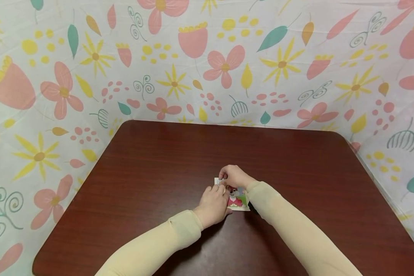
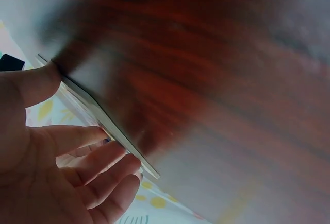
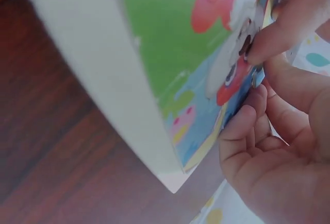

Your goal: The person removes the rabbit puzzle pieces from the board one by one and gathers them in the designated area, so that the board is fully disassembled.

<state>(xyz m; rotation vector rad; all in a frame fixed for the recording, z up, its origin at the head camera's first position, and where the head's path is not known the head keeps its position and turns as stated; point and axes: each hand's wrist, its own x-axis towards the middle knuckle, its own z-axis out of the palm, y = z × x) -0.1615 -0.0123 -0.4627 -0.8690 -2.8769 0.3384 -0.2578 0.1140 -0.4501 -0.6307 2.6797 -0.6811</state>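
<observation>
A flat picture board with a pale border and a cartoon animal in red lies on the table; it looks like a jigsaw puzzle. Across its left part rests my left hand, fingers lightly bent and thumb by the near edge. In the left wrist view the board shows edge-on beneath that hand. My right hand reaches over the far left part. Its thumb and curled fingers pinch what seems a small picture piece, mostly hidden by the fingers. A left finger presses the picture close by.
The dark red-brown table extends around the board on all sides. Behind and beside it hangs a white cloth with printed flowers and leaves. Both forearms, in pale yellow sleeves, come in from the near edge.
</observation>
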